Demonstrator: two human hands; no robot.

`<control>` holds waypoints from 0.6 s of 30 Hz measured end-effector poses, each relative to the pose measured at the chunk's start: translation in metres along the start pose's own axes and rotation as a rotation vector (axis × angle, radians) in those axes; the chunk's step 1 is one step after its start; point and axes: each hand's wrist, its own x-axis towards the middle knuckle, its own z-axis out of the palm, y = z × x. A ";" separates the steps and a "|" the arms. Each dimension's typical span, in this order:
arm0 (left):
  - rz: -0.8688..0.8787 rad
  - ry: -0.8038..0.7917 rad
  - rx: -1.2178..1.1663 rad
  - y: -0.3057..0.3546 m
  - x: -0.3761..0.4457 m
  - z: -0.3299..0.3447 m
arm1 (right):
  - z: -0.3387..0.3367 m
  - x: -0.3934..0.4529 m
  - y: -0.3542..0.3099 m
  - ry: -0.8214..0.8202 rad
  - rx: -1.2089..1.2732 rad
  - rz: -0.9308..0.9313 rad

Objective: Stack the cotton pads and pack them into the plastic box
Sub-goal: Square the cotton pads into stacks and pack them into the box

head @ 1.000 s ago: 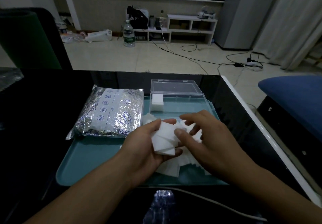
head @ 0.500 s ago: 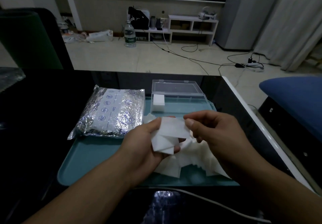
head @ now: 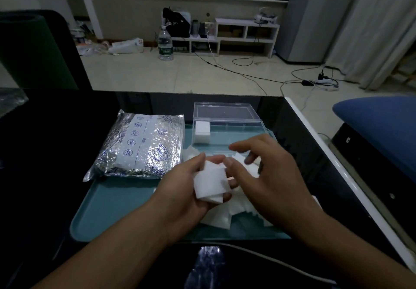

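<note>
**Stacking cotton pads: another pad added to the hand-held stack**

We work at a dark glossy table (head: 292, 117) in a dim room with a tiled floor, cables and a low white shelf behind. A teal tray (head: 117, 210) sits on the table and bears a silver foil pouch (head: 139, 147), the clear plastic box (head: 227, 129) with its lid open, and a loose heap of cotton pads (head: 236, 212).

Our left hand (head: 184, 189) grips a small stack of pads (head: 210, 183), thumb on top and fingers curled beneath. Half a second ago our right hand (head: 270, 176) pinched a single pad at the top of that stack. Now the pad lies on the stack, and the right hand has let go: its fingers are spread and relaxed, holding nothing, with the thumb just beside the stack's right edge.

We judge that one more pad has joined the stack, which looks slightly fanned and needs squaring. One packed block (head: 202, 132) stands in the box's left end; the rest of the box looks unfilled. Most pads remain on the tray, so the task is at an early stage.
</note>
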 end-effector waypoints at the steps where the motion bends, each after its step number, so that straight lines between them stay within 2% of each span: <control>1: -0.004 0.016 0.008 0.001 0.000 0.001 | -0.002 -0.001 0.000 -0.029 -0.018 -0.078; 4: -0.026 0.016 0.019 0.002 -0.003 0.003 | 0.000 -0.008 -0.002 -0.211 -0.082 -0.316; 7: -0.069 -0.014 0.016 0.000 -0.002 0.003 | 0.008 -0.012 -0.001 -0.299 -0.112 -0.349; 12: -0.074 -0.052 -0.012 0.002 -0.005 0.003 | 0.013 -0.013 -0.002 -0.244 0.038 -0.263; 18: -0.107 -0.083 -0.030 0.001 -0.005 0.004 | 0.009 -0.007 -0.006 -0.059 0.122 -0.146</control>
